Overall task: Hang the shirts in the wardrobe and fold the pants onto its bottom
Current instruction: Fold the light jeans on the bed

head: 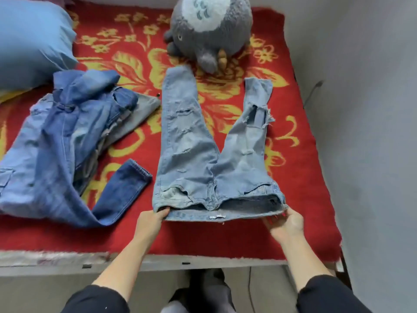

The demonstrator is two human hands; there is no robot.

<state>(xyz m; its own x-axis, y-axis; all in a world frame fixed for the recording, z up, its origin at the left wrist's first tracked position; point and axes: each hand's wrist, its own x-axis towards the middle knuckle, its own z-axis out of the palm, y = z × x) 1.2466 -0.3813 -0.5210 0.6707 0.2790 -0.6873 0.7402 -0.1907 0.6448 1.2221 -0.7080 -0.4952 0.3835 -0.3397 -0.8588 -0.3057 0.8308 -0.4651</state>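
A pair of light blue ripped jeans (198, 154) lies flat on the red flowered bed cover (203, 236), legs spread apart and pointing away from me. My left hand (151, 219) pinches the left corner of the waistband. My right hand (284, 222) grips the right corner of the waistband. A heap of darker denim garments (67, 136) lies to the left on the bed, one dark blue leg (126, 186) trailing toward the jeans. No wardrobe is in view.
A grey plush toy (209, 30) sits at the far end of the bed, touching the end of the left jean leg. A blue pillow (29, 39) lies at the far left. A grey wall (361, 109) borders the bed's right side. The bed frame edge (180, 264) is near my legs.
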